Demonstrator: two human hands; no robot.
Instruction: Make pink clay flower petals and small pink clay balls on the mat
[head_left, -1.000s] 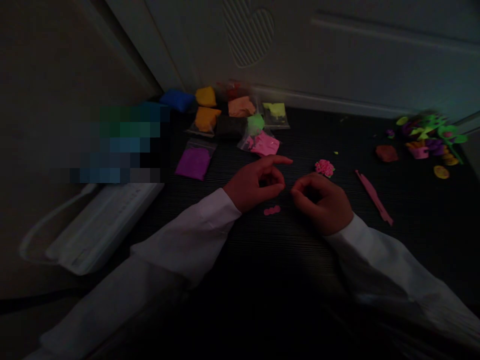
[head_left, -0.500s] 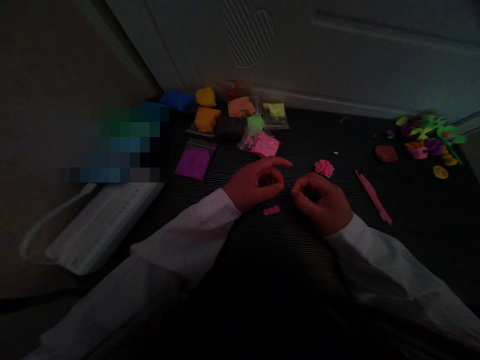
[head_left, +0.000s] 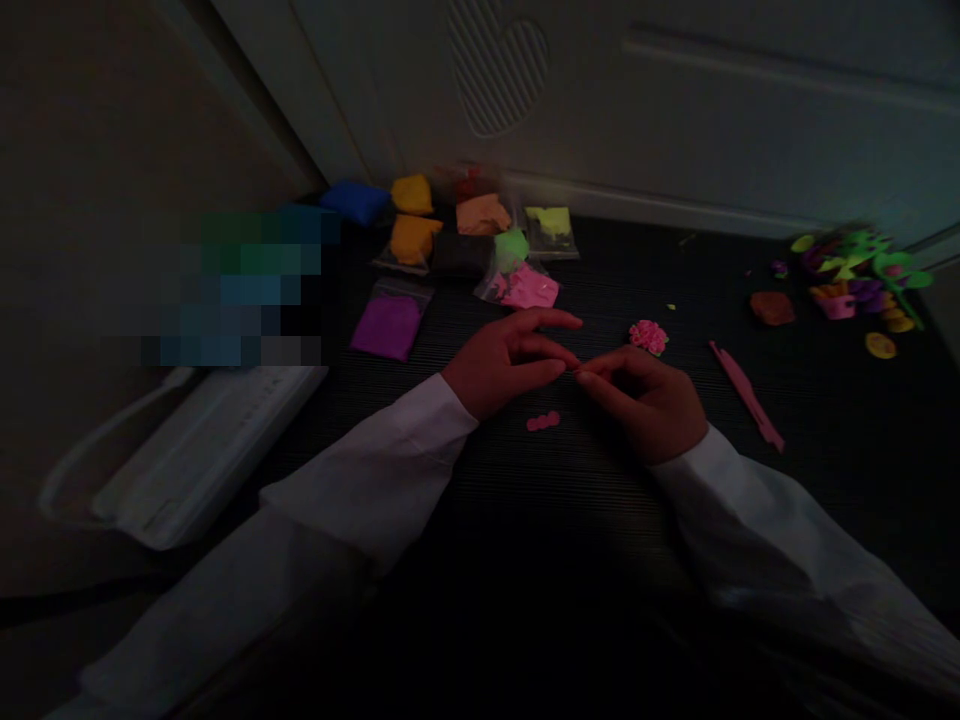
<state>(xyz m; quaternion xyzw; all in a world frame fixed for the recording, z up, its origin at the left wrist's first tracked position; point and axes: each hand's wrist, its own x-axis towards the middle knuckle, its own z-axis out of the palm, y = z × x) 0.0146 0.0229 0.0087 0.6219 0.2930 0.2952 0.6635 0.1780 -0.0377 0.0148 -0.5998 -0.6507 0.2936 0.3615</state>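
In the middle of the dark table, my right hand [head_left: 646, 402] pinches a tiny pinkish piece of clay [head_left: 577, 371] between thumb and fingertips; its shape is too small to tell. My left hand [head_left: 508, 362] meets it from the left, fingers stretched out and a fingertip at the piece, the thumb slightly apart. Just below the hands lies a short row of flat pink clay discs [head_left: 543, 422], overlapping. A ruffled pink clay flower [head_left: 648, 337] with bits of green at its edge sits behind my right hand. Farther right is a slim pink modelling tool [head_left: 746, 396].
Bagged clay stands along the back, including a purple pack [head_left: 391, 322], a pink pack [head_left: 527, 288] and a yellow pack [head_left: 553, 222]. At the right are a brownish lump [head_left: 772, 307] and colourful clay flowers [head_left: 870, 275]. A white power strip [head_left: 214, 450] lies left.
The gap between my hands has closed: my right fingertips moved left to touch my left fingertips. My left fingers have straightened out of their curled ring shape.
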